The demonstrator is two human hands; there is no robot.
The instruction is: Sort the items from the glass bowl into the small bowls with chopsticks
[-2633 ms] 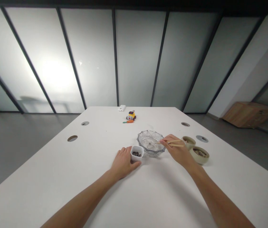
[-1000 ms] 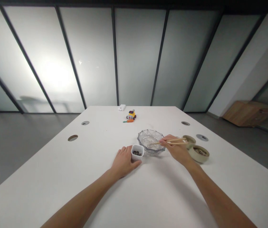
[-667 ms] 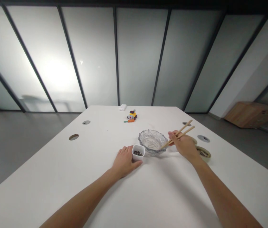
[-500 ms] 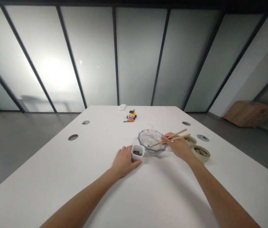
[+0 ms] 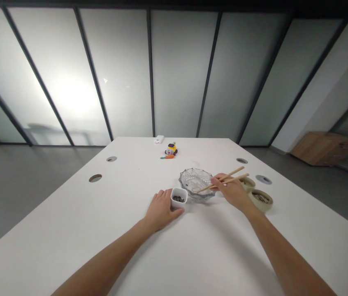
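My left hand (image 5: 163, 209) is wrapped round the left side of a small white square cup (image 5: 179, 205), which stands on the table with dark small pieces (image 5: 178, 199) inside. My right hand (image 5: 228, 190) grips a pair of wooden chopsticks (image 5: 234, 177). Their tips point left, over the clear glass bowl (image 5: 197, 193) with a scalloped rim. One small dark piece (image 5: 186, 185) shows in the bowl. Beyond my right hand, partly covered by it, are two joined pale green bowls (image 5: 265, 205); the nearer one holds thin greyish-brown pieces, too small to name.
On the far part of the white table (image 5: 69, 238) are a yellow toy car (image 5: 171, 149), an orange toy carrot (image 5: 169, 156) and a white box-like device (image 5: 158, 139). Round cable holes (image 5: 95, 178) lie along both sides. A wooden cabinet (image 5: 325, 149) stands on the floor at right.
The chopstick tips have shifted slightly right within the glass bowl. A dark piece that was at the tips is gone from them, and one now shows at the bowl's left. My left hand stays put.
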